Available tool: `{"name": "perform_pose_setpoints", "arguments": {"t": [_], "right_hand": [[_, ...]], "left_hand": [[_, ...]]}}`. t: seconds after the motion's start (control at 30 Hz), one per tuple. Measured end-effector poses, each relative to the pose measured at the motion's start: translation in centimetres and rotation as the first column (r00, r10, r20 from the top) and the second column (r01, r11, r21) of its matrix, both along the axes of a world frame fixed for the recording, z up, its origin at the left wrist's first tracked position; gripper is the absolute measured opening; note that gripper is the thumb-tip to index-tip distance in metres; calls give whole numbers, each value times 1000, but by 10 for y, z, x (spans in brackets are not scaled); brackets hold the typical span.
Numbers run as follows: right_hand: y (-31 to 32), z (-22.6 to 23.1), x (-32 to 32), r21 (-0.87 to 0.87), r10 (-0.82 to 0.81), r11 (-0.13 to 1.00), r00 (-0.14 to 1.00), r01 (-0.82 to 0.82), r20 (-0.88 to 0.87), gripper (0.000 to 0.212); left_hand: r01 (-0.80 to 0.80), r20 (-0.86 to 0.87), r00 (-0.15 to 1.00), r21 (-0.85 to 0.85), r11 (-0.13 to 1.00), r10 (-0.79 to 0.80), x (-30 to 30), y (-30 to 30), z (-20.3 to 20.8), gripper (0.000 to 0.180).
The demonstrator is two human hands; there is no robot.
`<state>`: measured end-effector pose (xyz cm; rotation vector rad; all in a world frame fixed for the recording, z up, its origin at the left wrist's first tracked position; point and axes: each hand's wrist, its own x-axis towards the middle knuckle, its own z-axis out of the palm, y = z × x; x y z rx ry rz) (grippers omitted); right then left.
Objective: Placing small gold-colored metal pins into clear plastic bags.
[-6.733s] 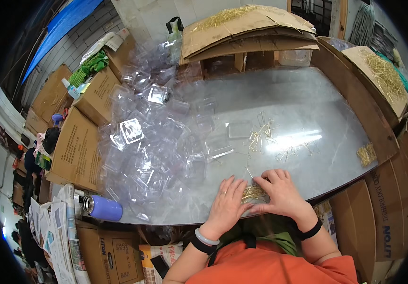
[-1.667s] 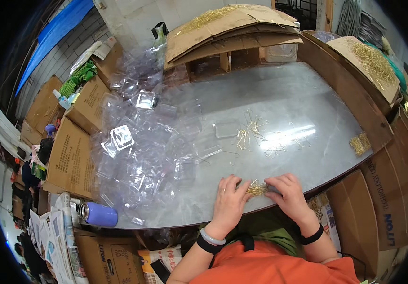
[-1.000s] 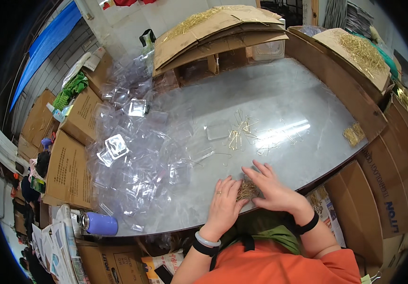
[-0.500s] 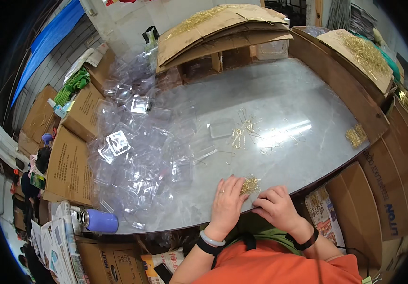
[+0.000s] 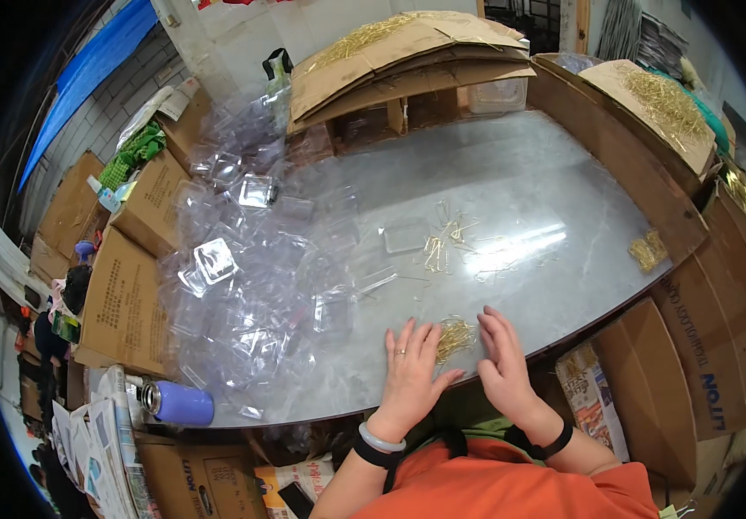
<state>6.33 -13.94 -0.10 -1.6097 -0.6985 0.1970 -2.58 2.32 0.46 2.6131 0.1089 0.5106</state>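
A small heap of gold wire hooks (image 5: 455, 340) lies near the table's front edge, between my two hands. My left hand (image 5: 414, 374) rests to its left, fingers spread and fingertips beside the heap. On the other side my right hand (image 5: 506, 370) is stretched out on edge, its fingers just right of the hooks. Neither hand grips anything. Farther up the table, several loose gold hooks (image 5: 436, 251) are scattered next to a clear plastic box (image 5: 404, 235).
A large spread of clear plastic boxes (image 5: 260, 285) covers the table's left side. A purple bottle (image 5: 184, 403) lies at the front left. Another hook pile (image 5: 649, 250) sits by the right rim. Cardboard sheets (image 5: 408, 52) holding more gold wire stand at the back.
My right hand's fingers have opened out and moved forward beside the heap. My left hand has spread its fingers, and the heap shows more fully.
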Motion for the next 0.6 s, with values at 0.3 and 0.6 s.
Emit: {"name": "perform_pose_setpoints", "arguments": {"t": [0.3, 0.6], "right_hand": [[20, 25, 31, -251, 100, 967, 864, 32, 494, 41], [42, 35, 41, -404, 271, 909, 883, -103, 383, 32]], "left_hand": [[-14, 37, 999, -32, 999, 15, 0, 4, -11, 65], [-6, 110, 993, -272, 962, 37, -1, 5, -13, 85]]}}
